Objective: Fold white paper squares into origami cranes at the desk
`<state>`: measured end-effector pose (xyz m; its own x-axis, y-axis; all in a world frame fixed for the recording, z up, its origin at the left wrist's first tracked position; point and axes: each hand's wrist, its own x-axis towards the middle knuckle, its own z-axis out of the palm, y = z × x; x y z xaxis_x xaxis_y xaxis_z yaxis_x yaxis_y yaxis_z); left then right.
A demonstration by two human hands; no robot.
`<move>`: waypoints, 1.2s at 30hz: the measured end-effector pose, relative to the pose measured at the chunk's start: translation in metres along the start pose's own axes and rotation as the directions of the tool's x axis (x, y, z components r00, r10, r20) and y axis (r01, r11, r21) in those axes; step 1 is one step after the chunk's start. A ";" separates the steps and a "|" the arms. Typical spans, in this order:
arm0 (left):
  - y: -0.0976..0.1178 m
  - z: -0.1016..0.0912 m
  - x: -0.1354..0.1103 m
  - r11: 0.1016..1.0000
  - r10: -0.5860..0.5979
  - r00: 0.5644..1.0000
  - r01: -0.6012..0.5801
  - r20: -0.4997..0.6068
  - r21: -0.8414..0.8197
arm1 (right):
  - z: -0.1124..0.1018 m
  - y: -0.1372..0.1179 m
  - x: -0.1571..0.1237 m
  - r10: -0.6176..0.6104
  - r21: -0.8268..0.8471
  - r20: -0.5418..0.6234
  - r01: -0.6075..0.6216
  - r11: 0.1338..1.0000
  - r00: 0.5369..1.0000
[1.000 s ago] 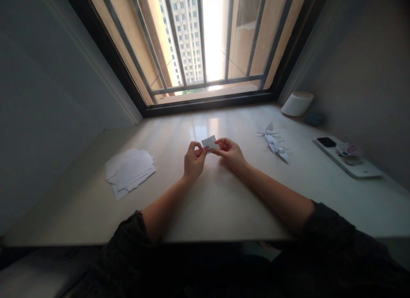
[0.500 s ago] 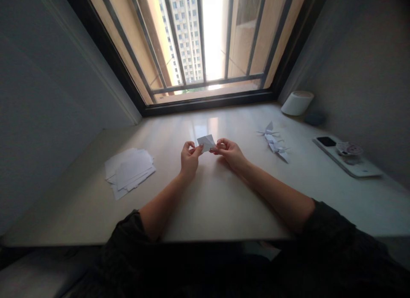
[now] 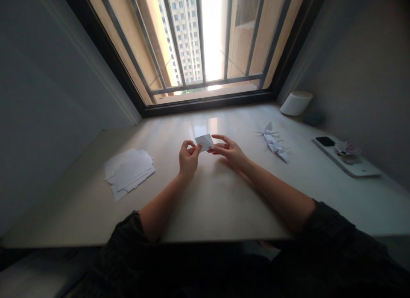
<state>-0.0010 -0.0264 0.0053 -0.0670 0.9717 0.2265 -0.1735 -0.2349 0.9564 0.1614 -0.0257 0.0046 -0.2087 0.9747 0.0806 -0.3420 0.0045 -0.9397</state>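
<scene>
We pinch folded paper (image 3: 204, 141) between left hand (image 3: 188, 158) and right hand (image 3: 231, 150), seemingly mid-fold; creasing next likely needs matched edges.

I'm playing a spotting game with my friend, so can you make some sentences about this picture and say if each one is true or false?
1. The left hand and right hand both hold one small folded paper. True.
2. The paper pile is on the right hand's side. False: the pile lies on the left hand's side.
3. The paper birds lie between the right hand and the phone. True.
4. The sleeves are bright yellow. False: the sleeves are dark.
5. The window has bars. True.
</scene>
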 end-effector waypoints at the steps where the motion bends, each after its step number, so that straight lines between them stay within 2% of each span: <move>1: 0.000 0.000 -0.001 1.000 0.013 1.000 -0.013 0.009 0.026 | 0.000 0.000 0.000 0.001 -0.007 -0.016 -0.001 1.000 1.000; 5: 0.001 0.001 -0.002 0.999 0.005 0.999 -0.007 0.044 0.040 | 0.000 0.002 0.000 0.001 -0.033 -0.077 -0.004 0.999 0.997; 11: -0.003 0.002 0.000 0.996 -0.075 0.997 0.075 0.011 -0.042 | -0.002 0.003 0.002 -0.027 -0.054 -0.047 0.025 0.998 0.999; 16: -0.001 0.001 -0.001 0.997 -0.057 0.997 0.054 0.056 0.049 | -0.003 0.005 0.002 -0.016 -0.114 -0.097 0.005 0.994 0.995; 19: 0.001 0.001 -0.003 0.993 -0.062 0.997 0.055 0.056 0.109 | -0.002 0.007 0.002 -0.010 -0.136 -0.085 -0.002 0.991 0.996; 22: 0.000 0.000 -0.002 0.994 -0.073 0.996 0.069 0.046 0.079 | -0.001 0.008 0.002 -0.008 -0.150 -0.085 -0.005 0.989 0.996; 26: -0.002 -0.001 0.001 0.990 -0.140 0.988 0.140 0.068 -0.007 | 0.000 0.009 0.002 -0.031 -0.197 -0.100 0.011 0.980 0.995; 30: -0.004 -0.004 0.004 0.976 -0.213 0.973 0.216 0.089 -0.025 | -0.001 0.009 0.003 -0.041 -0.219 -0.120 0.013 0.976 0.992; 32: -0.005 -0.004 0.005 0.978 -0.205 0.975 0.207 0.088 -0.006 | -0.001 0.009 0.002 -0.040 -0.216 -0.137 0.010 0.976 0.990; 36: -0.007 -0.003 0.005 0.993 -0.113 0.989 0.111 0.091 0.026 | 0.000 0.007 0.001 -0.033 -0.210 -0.149 0.001 0.978 0.988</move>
<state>-0.0032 -0.0203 -0.0013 0.0425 0.9903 0.1325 -0.1542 -0.1245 0.9802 0.1590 -0.0242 -0.0018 -0.0588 0.9964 0.0615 -0.1426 0.0526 -0.9884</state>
